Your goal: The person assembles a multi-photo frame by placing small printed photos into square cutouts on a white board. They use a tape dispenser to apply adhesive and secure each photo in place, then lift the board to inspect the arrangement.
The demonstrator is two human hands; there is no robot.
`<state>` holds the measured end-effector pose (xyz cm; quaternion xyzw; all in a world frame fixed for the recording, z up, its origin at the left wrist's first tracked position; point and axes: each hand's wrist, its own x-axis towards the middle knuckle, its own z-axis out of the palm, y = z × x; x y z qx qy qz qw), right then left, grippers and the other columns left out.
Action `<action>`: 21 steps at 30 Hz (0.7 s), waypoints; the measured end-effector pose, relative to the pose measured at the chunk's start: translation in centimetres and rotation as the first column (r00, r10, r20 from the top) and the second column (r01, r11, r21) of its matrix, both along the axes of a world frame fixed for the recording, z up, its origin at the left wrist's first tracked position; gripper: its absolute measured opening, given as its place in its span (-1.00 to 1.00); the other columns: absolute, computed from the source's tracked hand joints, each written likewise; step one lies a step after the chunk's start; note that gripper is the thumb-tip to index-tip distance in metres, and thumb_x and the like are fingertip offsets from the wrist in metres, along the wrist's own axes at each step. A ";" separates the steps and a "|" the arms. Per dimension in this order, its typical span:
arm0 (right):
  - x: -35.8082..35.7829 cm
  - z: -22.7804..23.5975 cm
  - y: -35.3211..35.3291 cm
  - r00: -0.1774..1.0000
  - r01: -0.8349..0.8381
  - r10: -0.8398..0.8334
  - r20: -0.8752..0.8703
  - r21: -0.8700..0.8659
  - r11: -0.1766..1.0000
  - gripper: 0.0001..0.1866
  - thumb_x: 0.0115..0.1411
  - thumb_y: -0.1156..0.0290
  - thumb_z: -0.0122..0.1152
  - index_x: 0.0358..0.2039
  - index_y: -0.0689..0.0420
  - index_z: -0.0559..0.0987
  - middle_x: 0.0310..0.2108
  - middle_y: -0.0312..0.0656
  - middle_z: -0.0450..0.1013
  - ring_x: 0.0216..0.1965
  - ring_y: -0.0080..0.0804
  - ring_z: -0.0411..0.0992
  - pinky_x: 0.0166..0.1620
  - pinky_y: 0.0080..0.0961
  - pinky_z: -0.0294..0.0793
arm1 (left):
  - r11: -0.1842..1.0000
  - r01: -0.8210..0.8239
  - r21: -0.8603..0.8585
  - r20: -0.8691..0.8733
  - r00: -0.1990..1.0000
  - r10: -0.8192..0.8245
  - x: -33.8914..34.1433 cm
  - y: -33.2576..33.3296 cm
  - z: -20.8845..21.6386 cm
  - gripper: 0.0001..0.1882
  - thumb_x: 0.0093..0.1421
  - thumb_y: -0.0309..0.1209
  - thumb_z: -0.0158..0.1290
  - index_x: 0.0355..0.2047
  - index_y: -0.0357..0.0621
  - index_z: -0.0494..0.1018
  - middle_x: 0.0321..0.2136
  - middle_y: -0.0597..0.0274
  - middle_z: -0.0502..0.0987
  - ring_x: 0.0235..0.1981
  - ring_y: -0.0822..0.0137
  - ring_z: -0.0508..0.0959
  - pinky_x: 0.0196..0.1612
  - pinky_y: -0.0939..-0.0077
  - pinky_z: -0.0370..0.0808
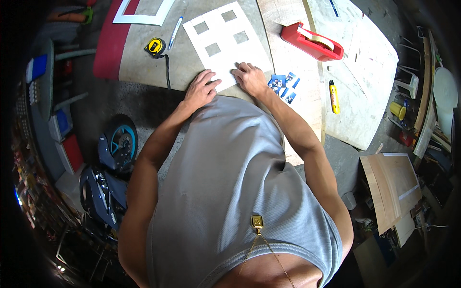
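"White card (228, 53) lies beneath your two hands, doesn't it? How does it look?"

"Flat, pale and roughly oblong, set at a slant to you. Four square windows are cut in its far part, two by two, and the bench (139, 72) shows through them. Its near part is solid, and its near end sits close to the bench's near edge."

"And your fingers?"

"Your left hand (200, 90) has its fingers loosely bent, resting on the card's near left side, clasping nothing visible. Your right hand (251, 79) has its fingers curled over the near right part; whether they pinch anything, I cannot tell you."

"What do you have that holds something?"

"Your red dispenser (291, 34), toward the bench's far edge on the right, carries a roll of tape (322, 42). Beyond the bench's left edge stands a red-sided box (73, 152), and beyond its right edge a yellow container (397, 110); their contents are too small or hidden to tell."

"Nearest your right hand?"

"Small blue picture cards (277, 82), just beside your right wrist near the bench's near edge."
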<state>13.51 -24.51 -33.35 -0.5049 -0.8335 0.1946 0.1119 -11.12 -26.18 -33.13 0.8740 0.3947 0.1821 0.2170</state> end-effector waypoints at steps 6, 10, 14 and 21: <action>2.9 2.3 -0.9 0.995 -0.101 0.101 0.004 0.132 0.986 -0.65 -0.01 0.42 0.24 -0.14 0.00 0.62 0.00 -0.20 0.45 0.12 -0.24 0.37 0.15 -0.26 0.29 | 0.999 0.049 0.022 -0.053 0.997 -0.048 0.2 0.5 0.7 -0.61 0.00 -0.54 0.09 -0.09 -0.08 0.57 0.07 0.11 0.43 0.11 0.05 0.38 0.16 0.17 0.40; 3.7 0.5 0.1 0.985 -0.169 0.171 0.001 0.138 0.976 -0.62 -0.04 0.43 0.24 -0.12 0.01 0.61 0.00 -0.20 0.46 0.11 -0.24 0.38 0.14 -0.28 0.32 | 0.993 0.114 0.012 -0.096 0.989 -0.112 -0.1 1.2 0.5 -0.62 0.02 -0.53 0.10 -0.09 -0.07 0.56 0.09 0.17 0.42 0.09 0.07 0.38 0.14 0.19 0.40; 3.5 1.5 1.2 0.951 -0.307 0.296 0.093 0.145 0.941 -0.55 -0.02 0.41 0.24 -0.04 0.01 0.56 -0.03 -0.20 0.49 0.08 -0.28 0.41 0.13 -0.30 0.32 | 0.984 0.178 -0.010 -0.131 0.975 -0.178 -0.5 2.1 1.2 -0.63 0.05 -0.51 0.10 -0.07 -0.04 0.55 0.08 0.19 0.43 0.10 0.08 0.38 0.15 0.18 0.37; 3.6 2.2 3.2 0.828 -0.553 0.523 0.201 0.146 0.820 -0.48 0.00 0.35 0.27 0.02 0.15 0.49 -0.20 -0.21 0.55 -0.13 -0.34 0.52 0.02 -0.35 0.40 | 0.973 0.230 -0.009 -0.119 0.966 -0.230 -0.5 3.0 1.7 -0.62 0.06 -0.47 0.10 -0.06 -0.03 0.54 0.04 0.15 0.44 0.09 0.09 0.39 0.16 0.19 0.35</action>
